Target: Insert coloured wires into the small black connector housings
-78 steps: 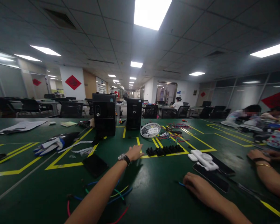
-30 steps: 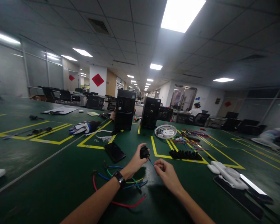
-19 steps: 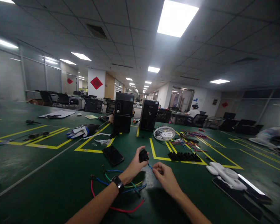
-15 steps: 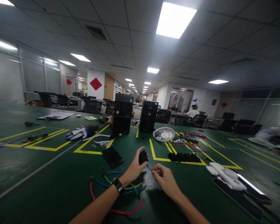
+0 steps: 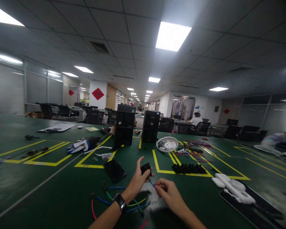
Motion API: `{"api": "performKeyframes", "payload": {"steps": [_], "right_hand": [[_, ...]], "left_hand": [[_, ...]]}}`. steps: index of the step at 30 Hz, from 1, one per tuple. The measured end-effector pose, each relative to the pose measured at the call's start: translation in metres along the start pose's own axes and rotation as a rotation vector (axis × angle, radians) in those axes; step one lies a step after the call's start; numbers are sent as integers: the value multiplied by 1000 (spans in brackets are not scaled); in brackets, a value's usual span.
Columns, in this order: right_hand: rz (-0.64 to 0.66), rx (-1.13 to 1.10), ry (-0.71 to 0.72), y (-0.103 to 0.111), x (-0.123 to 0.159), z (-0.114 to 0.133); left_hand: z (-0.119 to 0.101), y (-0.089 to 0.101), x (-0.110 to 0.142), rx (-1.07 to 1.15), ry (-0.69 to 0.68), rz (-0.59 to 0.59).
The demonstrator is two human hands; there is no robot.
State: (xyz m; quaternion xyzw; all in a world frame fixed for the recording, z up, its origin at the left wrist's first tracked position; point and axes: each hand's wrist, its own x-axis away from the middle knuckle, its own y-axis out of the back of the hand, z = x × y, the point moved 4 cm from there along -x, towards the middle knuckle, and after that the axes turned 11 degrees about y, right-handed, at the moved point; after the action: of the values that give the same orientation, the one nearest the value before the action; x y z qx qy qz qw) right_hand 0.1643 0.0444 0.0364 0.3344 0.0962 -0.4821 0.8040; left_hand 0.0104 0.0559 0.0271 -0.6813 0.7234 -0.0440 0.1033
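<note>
My left hand [image 5: 139,178], with a watch on its wrist, is closed around a small black block [image 5: 146,169], too dark to name exactly. From the block's near side a blue wire [image 5: 152,183] sticks out; its far end meets the block, and whether it sits inside is hidden. The fingertips of my right hand [image 5: 166,192] pinch this wire just to the right of the block. Loose red, green, yellow and blue cables [image 5: 109,199] lie on the green table under and left of my left forearm. A row of black blocks [image 5: 188,169] rests farther right.
A dark phone [image 5: 114,170] lies beyond the cables. Two black computer cases [image 5: 125,127] stand behind. At right are a white round basket [image 5: 167,144], tangled wires [image 5: 197,149] and white devices [image 5: 235,187] on a dark flat slab. Gloves [image 5: 82,145] lie left. Other people sit farther off.
The view has tipped upward slightly, so the table sits lower in the picture. My left hand has turned the black block a little; both hands keep their hold on the block and wire.
</note>
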Motion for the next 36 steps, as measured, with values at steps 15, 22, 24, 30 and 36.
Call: {"api": "performKeyframes", "payload": {"steps": [15, 22, 24, 30, 36], "right_hand": [[46, 342, 81, 10, -16, 36], [218, 410, 114, -30, 8, 15], [214, 451, 152, -30, -2, 21], [77, 477, 392, -35, -55, 42], [167, 401, 408, -34, -95, 11]], "left_hand": [[-18, 9, 2, -27, -195, -384], [-59, 94, -3, 249, -334, -756], [-59, 95, -3, 211, -308, -669], [-34, 45, -7, -13, -92, -375], [-31, 60, -9, -208, 25, -279]]}}
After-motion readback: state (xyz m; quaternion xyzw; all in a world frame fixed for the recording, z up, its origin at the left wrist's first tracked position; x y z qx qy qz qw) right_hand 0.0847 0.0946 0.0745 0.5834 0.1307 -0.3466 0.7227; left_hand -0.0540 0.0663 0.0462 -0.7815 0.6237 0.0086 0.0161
